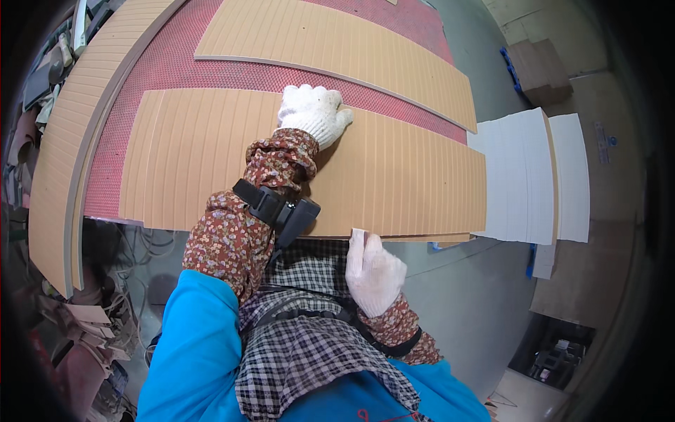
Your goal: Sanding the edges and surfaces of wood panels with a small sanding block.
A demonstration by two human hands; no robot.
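A tan board with parallel grooves [415,176] lies across the red mesh-like surface in front of me. My left hand [309,112], in a white knitted glove, reaches over it, with the fingers curled at its far edge and the thumb to the right. At the near edge, my gloved right hand [376,274] is closed, pinching a small brown piece [365,238] against or beside that edge. Most of this piece is hidden by the fingers. Part of another board's edge shows beneath the grooved one at the near right.
Another grooved board [337,53] lies farther back on the red surface [169,63]. Long boards [70,162] are stacked along the left. White panels [517,176] stand at the right, with brown stacked sheets [538,70] beyond. Scraps [91,323] and cables crowd the lower left.
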